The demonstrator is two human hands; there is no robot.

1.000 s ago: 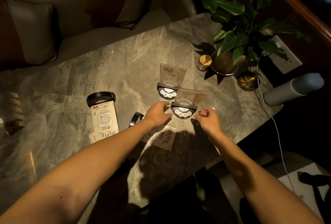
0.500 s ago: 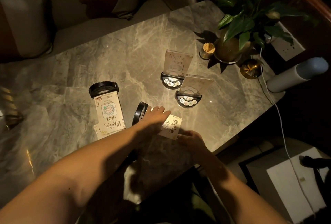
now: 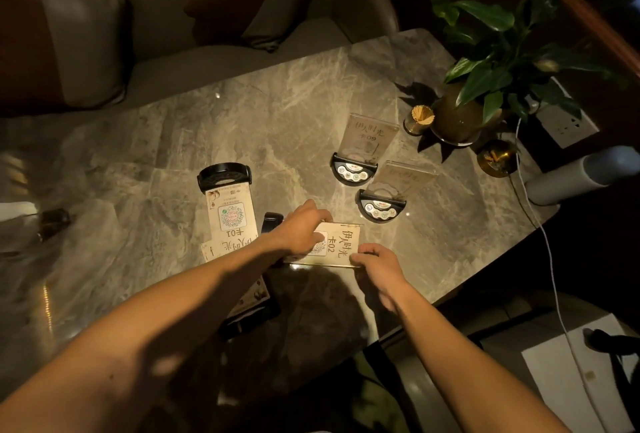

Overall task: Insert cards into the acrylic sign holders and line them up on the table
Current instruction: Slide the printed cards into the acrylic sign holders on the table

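Two acrylic sign holders with black half-round bases stand upright on the marble table (image 3: 277, 128): the far holder (image 3: 367, 145) shows a card marked 09, and the near holder (image 3: 391, 192) stands in front of it to the right. A third holder (image 3: 230, 211) lies flat at centre left with a card marked 01 in it. A fourth holder with a card marked 02 (image 3: 341, 245) lies flat near the front edge. My left hand (image 3: 301, 228) rests over its left part and my right hand (image 3: 375, 261) grips its right end.
A potted plant (image 3: 485, 86), a toothpick cup (image 3: 420, 119) and a brass dish (image 3: 497, 157) stand at the table's right end. A white cable (image 3: 550, 259) and a grey cylinder (image 3: 581, 176) lie off the right edge. A sofa with cushions (image 3: 86, 48) runs behind.
Both hands left the near upright holder and came back toward the front edge. They now hold the flat holder with the 02 card, which has turned slightly.
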